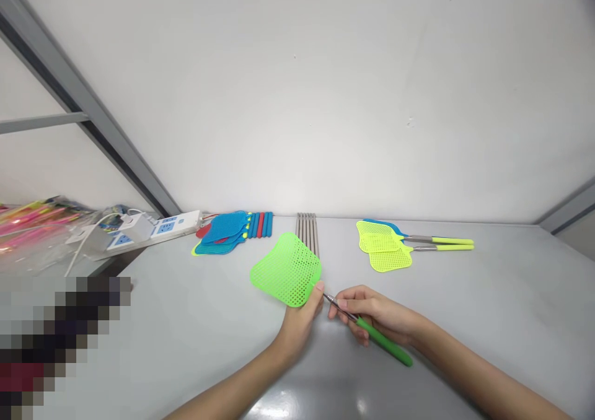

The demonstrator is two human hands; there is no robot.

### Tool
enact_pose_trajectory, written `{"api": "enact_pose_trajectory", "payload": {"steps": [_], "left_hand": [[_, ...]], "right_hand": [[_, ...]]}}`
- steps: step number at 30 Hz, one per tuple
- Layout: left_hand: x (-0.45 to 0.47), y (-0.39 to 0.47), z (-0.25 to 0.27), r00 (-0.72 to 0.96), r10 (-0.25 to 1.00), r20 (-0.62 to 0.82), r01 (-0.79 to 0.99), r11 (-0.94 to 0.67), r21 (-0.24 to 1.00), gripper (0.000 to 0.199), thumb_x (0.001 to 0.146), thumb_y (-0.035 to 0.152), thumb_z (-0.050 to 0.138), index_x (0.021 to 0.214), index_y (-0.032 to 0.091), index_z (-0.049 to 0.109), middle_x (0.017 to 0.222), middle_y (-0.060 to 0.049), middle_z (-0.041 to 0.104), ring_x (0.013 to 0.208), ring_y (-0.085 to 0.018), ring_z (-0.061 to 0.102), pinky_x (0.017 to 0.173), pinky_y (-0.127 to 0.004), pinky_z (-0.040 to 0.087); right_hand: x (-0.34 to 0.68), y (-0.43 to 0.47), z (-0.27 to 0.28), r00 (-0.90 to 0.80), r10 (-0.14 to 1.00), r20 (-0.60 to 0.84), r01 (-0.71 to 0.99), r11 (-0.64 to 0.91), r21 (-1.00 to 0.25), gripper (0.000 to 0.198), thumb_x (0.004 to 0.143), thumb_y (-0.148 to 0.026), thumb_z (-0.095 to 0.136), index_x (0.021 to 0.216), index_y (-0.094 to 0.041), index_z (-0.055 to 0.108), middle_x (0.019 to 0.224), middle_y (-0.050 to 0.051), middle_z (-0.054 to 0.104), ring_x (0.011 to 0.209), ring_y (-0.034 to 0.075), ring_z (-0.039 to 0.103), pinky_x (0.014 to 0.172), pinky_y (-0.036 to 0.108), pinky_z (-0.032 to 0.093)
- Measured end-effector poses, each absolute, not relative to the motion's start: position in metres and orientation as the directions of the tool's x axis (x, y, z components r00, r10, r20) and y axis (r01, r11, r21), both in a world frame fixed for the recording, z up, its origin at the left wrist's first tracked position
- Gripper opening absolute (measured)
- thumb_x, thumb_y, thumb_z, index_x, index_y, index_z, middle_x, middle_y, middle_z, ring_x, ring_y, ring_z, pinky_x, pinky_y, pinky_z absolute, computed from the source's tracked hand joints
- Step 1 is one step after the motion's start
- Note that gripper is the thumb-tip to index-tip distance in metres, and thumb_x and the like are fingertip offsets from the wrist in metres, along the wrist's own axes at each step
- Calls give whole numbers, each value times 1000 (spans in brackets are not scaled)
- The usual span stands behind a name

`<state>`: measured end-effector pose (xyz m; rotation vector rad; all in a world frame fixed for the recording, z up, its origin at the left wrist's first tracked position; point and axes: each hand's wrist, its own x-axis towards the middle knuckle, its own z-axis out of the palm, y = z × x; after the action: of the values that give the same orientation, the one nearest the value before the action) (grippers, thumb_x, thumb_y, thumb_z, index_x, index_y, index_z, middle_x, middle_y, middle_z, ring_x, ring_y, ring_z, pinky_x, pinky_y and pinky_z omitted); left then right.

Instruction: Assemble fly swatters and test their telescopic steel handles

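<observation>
Between my two hands is a fly swatter with a bright green perforated head, a thin metal rod and a darker green handle. My left hand pinches the swatter where the head meets the rod, thumb on top. My right hand is closed around the metal rod just above the green handle. The swatter slants, head up to the left and handle down to the right. Behind its head, several metal rods lie side by side on the table, their near ends partly hidden.
Blue swatter heads with a few other colours lie at the back left, beside a row of blue and red handles. Yellow swatters rest at the back right. A white power strip and bagged items are far left.
</observation>
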<state>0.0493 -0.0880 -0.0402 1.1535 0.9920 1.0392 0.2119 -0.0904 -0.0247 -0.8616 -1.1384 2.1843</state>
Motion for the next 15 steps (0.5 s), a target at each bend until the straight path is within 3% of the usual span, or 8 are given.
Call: {"api": "enact_pose_trajectory", "payload": {"steps": [3,8,11,15], "left_hand": [[51,-92,-36,298,954,-43,-46,59,997,27,79,42,47,65,19,42,53,5,40,53,-11,37,58,-25,29],[52,-92,-36,326,945,-6,30,-4,1000,35,83,38,42,54,19,37,52,4,36,54,-12,37,61,-24,29],[52,-92,-35,355,935,11,50,-30,998,38,84,36,40,50,19,33,52,3,34,55,-12,36,62,-24,29],[51,-92,-35,374,927,26,51,-48,998,39,84,37,39,50,19,37,53,3,35,56,-13,37,63,-23,29]], "right_hand": [[212,-92,-23,-665,682,-304,-132,-508,-851,21,78,-31,53,79,-11,58,64,-3,46,37,2,35,36,17,28],[211,-93,-19,-641,673,-369,-9,-487,-874,31,81,-43,48,83,-14,58,52,-8,33,37,2,19,35,16,14],[210,-94,-17,-621,672,-403,87,-453,-887,39,82,-49,42,86,-15,59,47,-9,24,38,3,15,34,17,13],[212,-92,-17,-633,640,-434,84,-501,-861,36,81,-47,44,86,-15,59,46,-10,24,37,3,15,34,17,11]]}}
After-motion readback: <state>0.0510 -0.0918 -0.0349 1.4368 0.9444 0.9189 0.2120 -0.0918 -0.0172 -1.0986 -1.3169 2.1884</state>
